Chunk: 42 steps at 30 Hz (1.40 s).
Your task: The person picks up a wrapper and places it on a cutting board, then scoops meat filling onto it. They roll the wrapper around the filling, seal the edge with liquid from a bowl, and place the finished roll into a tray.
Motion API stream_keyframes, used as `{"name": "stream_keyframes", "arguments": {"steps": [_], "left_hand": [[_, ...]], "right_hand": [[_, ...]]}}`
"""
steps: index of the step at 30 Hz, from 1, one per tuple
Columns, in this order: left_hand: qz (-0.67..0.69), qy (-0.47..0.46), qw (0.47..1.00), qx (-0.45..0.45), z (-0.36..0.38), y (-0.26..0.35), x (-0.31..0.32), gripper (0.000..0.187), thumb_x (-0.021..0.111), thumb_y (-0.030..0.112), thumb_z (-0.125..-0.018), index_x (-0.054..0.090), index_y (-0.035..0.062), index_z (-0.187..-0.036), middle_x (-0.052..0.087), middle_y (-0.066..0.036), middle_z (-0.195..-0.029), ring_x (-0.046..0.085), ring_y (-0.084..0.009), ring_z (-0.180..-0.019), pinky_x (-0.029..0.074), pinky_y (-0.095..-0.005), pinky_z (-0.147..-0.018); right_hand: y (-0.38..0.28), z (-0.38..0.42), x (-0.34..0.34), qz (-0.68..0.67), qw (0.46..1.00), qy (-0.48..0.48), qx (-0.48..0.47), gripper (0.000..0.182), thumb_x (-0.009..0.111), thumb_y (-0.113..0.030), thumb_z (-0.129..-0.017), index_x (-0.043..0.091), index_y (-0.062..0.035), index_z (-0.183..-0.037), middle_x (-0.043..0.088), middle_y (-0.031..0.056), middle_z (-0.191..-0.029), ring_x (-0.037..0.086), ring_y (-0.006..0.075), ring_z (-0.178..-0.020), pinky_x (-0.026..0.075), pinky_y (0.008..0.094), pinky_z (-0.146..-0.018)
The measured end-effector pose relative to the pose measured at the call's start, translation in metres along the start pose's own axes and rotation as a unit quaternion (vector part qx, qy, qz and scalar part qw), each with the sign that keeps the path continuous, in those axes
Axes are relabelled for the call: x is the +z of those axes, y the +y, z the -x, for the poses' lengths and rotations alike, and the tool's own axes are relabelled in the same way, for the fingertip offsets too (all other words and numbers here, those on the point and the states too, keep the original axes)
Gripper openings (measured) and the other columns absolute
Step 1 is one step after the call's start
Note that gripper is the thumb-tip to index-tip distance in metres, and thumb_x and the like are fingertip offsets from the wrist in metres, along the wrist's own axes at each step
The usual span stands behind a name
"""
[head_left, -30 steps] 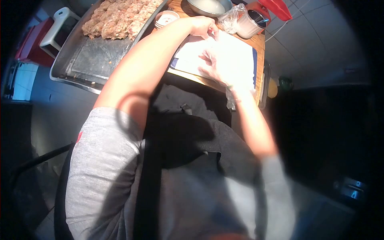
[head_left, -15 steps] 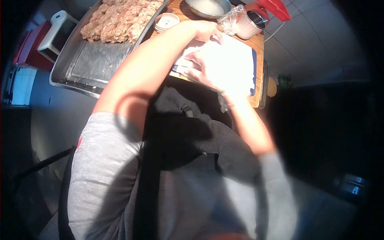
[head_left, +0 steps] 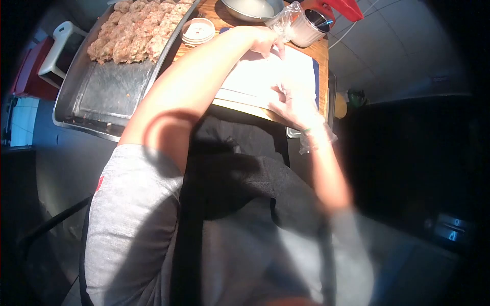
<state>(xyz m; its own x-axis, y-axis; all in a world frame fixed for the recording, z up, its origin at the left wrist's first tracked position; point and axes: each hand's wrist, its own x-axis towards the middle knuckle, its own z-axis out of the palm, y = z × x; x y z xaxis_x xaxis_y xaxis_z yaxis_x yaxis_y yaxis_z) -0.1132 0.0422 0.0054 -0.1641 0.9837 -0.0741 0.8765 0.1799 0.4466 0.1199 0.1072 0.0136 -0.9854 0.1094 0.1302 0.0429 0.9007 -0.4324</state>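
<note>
My left hand (head_left: 266, 43) is bare and reaches over the far part of a white board (head_left: 245, 76), close to some crumpled clear plastic (head_left: 284, 21). Its thumb and fingers point down at the board, and whether they hold anything is lost in the glare. My right hand (head_left: 297, 102), in a clear plastic glove, hovers at the board's near right side with its fingers apart and nothing visible in them. Sunlight washes out the board's surface. To the left, a metal tray (head_left: 115, 92) carries rows of raw minced-meat portions (head_left: 138, 30).
Behind the board on the wooden surface (head_left: 322, 56) are a metal bowl (head_left: 252, 9), a white container (head_left: 308, 29) with a dark inside, and a red object (head_left: 347, 7). A stack of round white lids (head_left: 198, 30) sits between tray and board. A white stool (head_left: 61, 48) stands far left.
My right hand has moved right and toward me, away from my left hand, and its fingers now show apart. My left hand stays near the same spot. The view has shifted slightly.
</note>
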Motion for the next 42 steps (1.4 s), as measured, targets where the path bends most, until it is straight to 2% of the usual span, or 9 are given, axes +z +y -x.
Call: {"name": "stream_keyframes", "arguments": {"steps": [3, 4, 7, 10, 13, 19, 20, 29, 42], "left_hand": [[-0.009, -0.011, 1.0, -0.007, -0.001, 0.001, -0.001, 0.058, 0.074, 0.002, -0.07, 0.07, 0.0305, -0.12, 0.059, -0.002, -0.085, 0.063, -0.0189, -0.086, 0.052, -0.034, -0.08], [-0.009, -0.011, 1.0, -0.008, -0.001, 0.0, -0.002, 0.058, 0.074, 0.002, -0.07, 0.07, 0.0307, -0.121, 0.06, -0.002, -0.086, 0.062, -0.0189, -0.087, 0.052, -0.0339, -0.081], [-0.001, -0.014, 1.0, -0.009, -0.003, 0.001, 0.0, 0.059, 0.075, 0.002, -0.07, 0.07, 0.0313, -0.121, 0.06, -0.003, -0.088, 0.062, -0.0192, -0.087, 0.052, -0.0339, -0.081], [0.01, -0.016, 1.0, -0.015, -0.003, 0.0, 0.0, 0.059, 0.075, 0.002, -0.07, 0.07, 0.0321, -0.121, 0.06, -0.003, -0.088, 0.062, -0.02, -0.087, 0.052, -0.0343, -0.082], [-0.012, -0.008, 1.0, -0.022, -0.002, 0.002, 0.0, 0.06, 0.076, 0.003, -0.07, 0.07, 0.0324, -0.121, 0.06, -0.003, -0.089, 0.062, -0.0202, -0.087, 0.052, -0.0344, -0.082], [0.006, -0.019, 1.0, -0.02, -0.002, 0.0, -0.001, 0.061, 0.076, 0.002, -0.069, 0.07, 0.0333, -0.121, 0.059, -0.002, -0.087, 0.062, -0.019, -0.087, 0.052, -0.0348, -0.082], [0.014, -0.025, 0.999, -0.024, -0.001, 0.0, 0.0, 0.061, 0.076, 0.002, -0.069, 0.07, 0.0334, -0.121, 0.059, -0.002, -0.087, 0.062, -0.0189, -0.087, 0.052, -0.0348, -0.082], [0.015, -0.012, 1.0, -0.015, -0.001, -0.003, 0.003, 0.061, 0.076, 0.002, -0.069, 0.071, 0.0344, -0.12, 0.059, -0.002, -0.086, 0.062, -0.0188, -0.086, 0.052, -0.0342, -0.081], [0.019, -0.022, 0.999, -0.029, -0.005, -0.004, 0.0, 0.06, 0.075, 0.002, -0.071, 0.071, 0.0347, -0.12, 0.059, -0.002, -0.089, 0.062, -0.0193, -0.087, 0.052, -0.0347, -0.082]], "right_hand": [[0.006, 0.008, 0.02, 0.076, 0.994, 0.043, -0.066, 0.024, 0.072, -0.016, -0.079, 0.063, -0.0032, -0.098, 0.062, 0.0116, -0.086, 0.061, 0.0238, -0.08, 0.05, 0.0349, -0.076], [0.01, 0.009, 0.022, 0.022, 0.994, 0.055, -0.09, 0.022, 0.073, -0.015, -0.08, 0.062, -0.004, -0.095, 0.059, 0.0104, -0.083, 0.059, 0.0225, -0.077, 0.049, 0.0356, -0.072], [-0.013, 0.003, 0.005, -0.027, 1.0, -0.011, -0.003, 0.021, 0.073, -0.016, -0.079, 0.061, -0.0052, -0.092, 0.058, 0.0093, -0.081, 0.058, 0.0221, -0.076, 0.048, 0.0375, -0.071], [-0.031, -0.004, 0.025, 0.147, 0.981, 0.083, -0.094, 0.023, 0.075, -0.018, -0.078, 0.063, -0.007, -0.095, 0.061, 0.0087, -0.085, 0.06, 0.0239, -0.079, 0.049, 0.0398, -0.074], [-0.027, -0.004, 0.035, 0.133, 0.975, 0.107, -0.142, 0.028, 0.076, -0.02, -0.077, 0.066, -0.0097, -0.101, 0.064, 0.0093, -0.093, 0.063, 0.0265, -0.085, 0.05, 0.0409, -0.079], [0.009, 0.018, -0.012, 0.017, 0.999, -0.019, -0.023, 0.025, 0.075, -0.009, -0.075, 0.065, -0.0052, -0.098, 0.06, 0.0139, -0.09, 0.062, 0.0307, -0.087, 0.05, 0.0412, -0.078], [0.011, 0.025, -0.01, 0.048, 0.996, 0.019, -0.077, 0.03, 0.073, -0.014, -0.08, 0.065, -0.0065, -0.108, 0.064, 0.0135, -0.094, 0.063, 0.033, -0.086, 0.052, 0.0414, -0.079], [0.024, 0.037, -0.015, 0.008, 0.996, 0.05, -0.078, 0.039, 0.075, -0.003, -0.076, 0.068, -0.0034, -0.114, 0.067, 0.0152, -0.099, 0.064, 0.031, -0.09, 0.052, 0.038, -0.083], [0.038, 0.045, -0.031, -0.048, 0.996, 0.05, -0.047, 0.031, 0.077, -0.004, -0.071, 0.065, -0.0013, -0.1, 0.062, 0.0137, -0.084, 0.062, 0.0306, -0.08, 0.051, 0.0398, -0.076]]}}
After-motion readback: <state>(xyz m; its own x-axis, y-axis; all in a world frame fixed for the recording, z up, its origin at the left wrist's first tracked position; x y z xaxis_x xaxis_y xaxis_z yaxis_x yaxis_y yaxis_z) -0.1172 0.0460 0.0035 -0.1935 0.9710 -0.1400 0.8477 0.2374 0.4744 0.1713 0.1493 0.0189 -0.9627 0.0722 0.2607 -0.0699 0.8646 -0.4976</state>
